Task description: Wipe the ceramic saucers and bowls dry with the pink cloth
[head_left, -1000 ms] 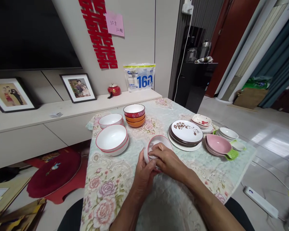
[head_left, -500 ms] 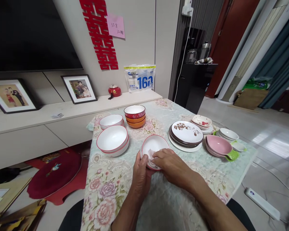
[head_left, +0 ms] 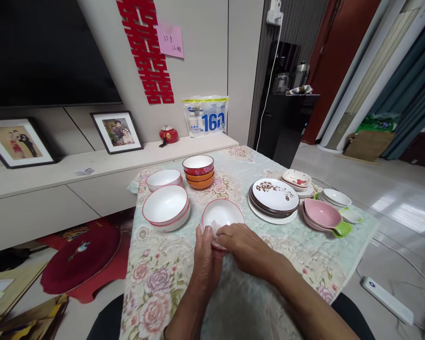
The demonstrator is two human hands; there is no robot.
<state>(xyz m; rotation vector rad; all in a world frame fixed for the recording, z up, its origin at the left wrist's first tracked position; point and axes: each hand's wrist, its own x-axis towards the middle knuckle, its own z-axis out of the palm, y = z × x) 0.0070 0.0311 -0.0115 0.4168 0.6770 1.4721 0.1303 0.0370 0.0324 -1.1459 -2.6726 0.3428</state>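
Small red-rimmed bowl (head_left: 228, 210): work inside with white tissue (head_left: 215, 225) judged underway; what else is done or left, cannot tell. Clock from this bowl, left to right. Ten o'clock: larger white bowls (head_left: 165, 204), stacked. Eleven: red-and-orange bowl stack (head_left: 199, 178). Seven: left hand (head_left: 207, 255), thumb at rim, fingers cupping outer wall, gripping bowl over floral tablecloth (head_left: 175, 264). Tissue inside near eight, beneath curled fingertips of right hand (head_left: 242, 243), at five. Two: brown-flowered plates (head_left: 274, 194), stacked. Three: pink bowls (head_left: 322, 215).
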